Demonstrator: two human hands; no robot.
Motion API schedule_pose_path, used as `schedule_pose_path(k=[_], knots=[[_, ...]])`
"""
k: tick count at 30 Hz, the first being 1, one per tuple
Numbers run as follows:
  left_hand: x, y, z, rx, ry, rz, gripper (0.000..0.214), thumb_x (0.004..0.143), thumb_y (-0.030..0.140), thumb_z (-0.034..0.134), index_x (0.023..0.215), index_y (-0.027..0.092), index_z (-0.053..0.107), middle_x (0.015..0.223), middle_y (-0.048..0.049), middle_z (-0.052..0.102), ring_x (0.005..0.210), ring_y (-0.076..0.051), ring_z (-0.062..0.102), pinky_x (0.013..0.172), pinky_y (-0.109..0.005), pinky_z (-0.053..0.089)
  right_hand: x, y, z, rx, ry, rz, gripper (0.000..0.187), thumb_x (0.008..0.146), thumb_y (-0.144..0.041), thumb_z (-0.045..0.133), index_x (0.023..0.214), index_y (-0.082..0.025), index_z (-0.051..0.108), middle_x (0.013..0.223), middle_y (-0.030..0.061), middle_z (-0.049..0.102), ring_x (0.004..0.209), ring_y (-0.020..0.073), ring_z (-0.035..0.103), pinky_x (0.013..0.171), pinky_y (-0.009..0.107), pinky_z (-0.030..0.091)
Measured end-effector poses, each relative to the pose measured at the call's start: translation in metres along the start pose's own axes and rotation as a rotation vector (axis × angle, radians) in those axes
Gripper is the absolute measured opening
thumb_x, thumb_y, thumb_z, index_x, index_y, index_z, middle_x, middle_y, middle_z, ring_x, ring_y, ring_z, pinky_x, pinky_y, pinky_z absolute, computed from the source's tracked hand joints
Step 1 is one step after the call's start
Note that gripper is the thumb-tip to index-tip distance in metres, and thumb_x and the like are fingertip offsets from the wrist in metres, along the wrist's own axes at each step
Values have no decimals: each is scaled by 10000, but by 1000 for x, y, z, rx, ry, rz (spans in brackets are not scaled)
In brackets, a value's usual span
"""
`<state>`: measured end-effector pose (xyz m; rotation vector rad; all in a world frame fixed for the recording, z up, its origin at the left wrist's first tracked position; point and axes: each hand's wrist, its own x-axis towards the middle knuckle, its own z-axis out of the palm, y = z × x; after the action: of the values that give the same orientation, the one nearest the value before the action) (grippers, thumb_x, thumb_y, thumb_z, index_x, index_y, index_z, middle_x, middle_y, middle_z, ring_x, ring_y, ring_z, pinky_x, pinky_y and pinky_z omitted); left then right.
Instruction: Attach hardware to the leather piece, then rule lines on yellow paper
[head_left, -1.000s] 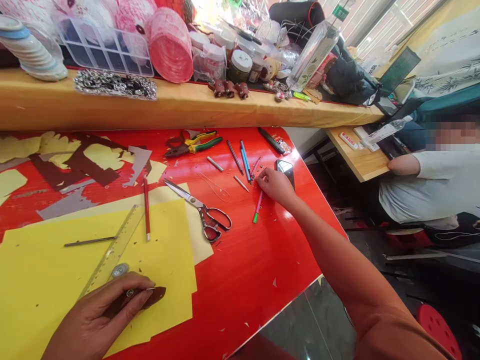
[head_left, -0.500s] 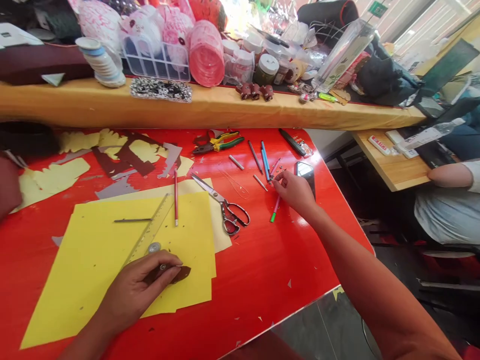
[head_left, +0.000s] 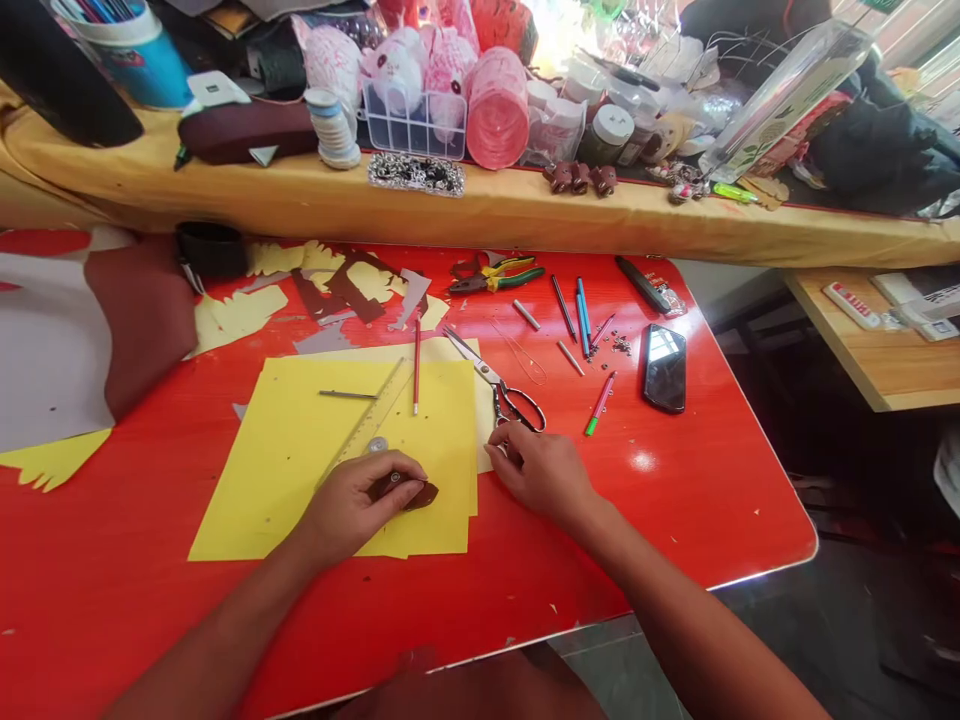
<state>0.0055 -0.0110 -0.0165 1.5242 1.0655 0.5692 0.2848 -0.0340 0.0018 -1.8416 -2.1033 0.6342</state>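
My left hand (head_left: 358, 505) presses a small brown leather piece (head_left: 420, 494) onto the yellow paper sheets (head_left: 292, 450), fingers closed over it. My right hand (head_left: 538, 470) hovers just right of the paper, fingers pinched together near the scissors' handles (head_left: 517, 408); what it pinches, if anything, is too small to make out. A clear ruler (head_left: 371, 420), a round metal snap part (head_left: 377, 444), a thin metal rod (head_left: 348, 394) and a red pencil (head_left: 417, 365) lie on the paper.
On the red table (head_left: 675, 500) lie a phone (head_left: 664, 366), pliers (head_left: 496, 278), pens (head_left: 582, 310), small metal bits (head_left: 619, 345) and brown and yellow scraps (head_left: 337, 290). The orange shelf (head_left: 487, 215) behind holds jars, a pink roll and boxes. A wooden desk (head_left: 877, 350) stands at the right.
My right hand has drawn back from the small metal bits near the phone to the paper's right edge beside the scissors. The view has swung left; my left hand stays on the leather piece.
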Motion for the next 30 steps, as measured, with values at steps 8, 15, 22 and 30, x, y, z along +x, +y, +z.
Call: schedule_pose_path(k=[8, 15, 22, 30], knots=[[0, 1, 5, -52, 0, -8, 194, 909, 417, 700, 932, 231, 751, 866, -25, 794, 774, -193, 777, 731, -263, 638, -4, -8, 13, -154, -43, -1, 166, 1049, -296, 579, 1080, -208, 717, 739, 19, 777, 613, 184, 681, 583, 287, 265], [-1, 4, 5, 7, -4, 25, 191, 910, 401, 680, 938, 227, 754, 878, -26, 802, 769, -192, 766, 701, -261, 625, -15, -7, 4, -37, -45, 56, 214, 1056, -335, 561, 1121, -229, 735, 762, 20, 770, 641, 191, 678, 617, 277, 339], [1, 1, 5, 56, 20, 30, 214, 906, 413, 669, 938, 221, 756, 852, -25, 786, 735, -183, 728, 664, -264, 590, -16, -12, 3, -38, -58, 81, 230, 1051, -333, 534, 1120, -246, 736, 762, 27, 758, 629, 194, 653, 611, 271, 330], [1, 1, 4, 93, 8, 38, 210, 916, 413, 659, 951, 230, 756, 904, -29, 794, 798, -194, 735, 696, -270, 590, -10, -20, 4, -105, -118, 111, 180, 1034, -298, 576, 1116, -256, 730, 784, 22, 775, 679, 208, 680, 592, 277, 269]])
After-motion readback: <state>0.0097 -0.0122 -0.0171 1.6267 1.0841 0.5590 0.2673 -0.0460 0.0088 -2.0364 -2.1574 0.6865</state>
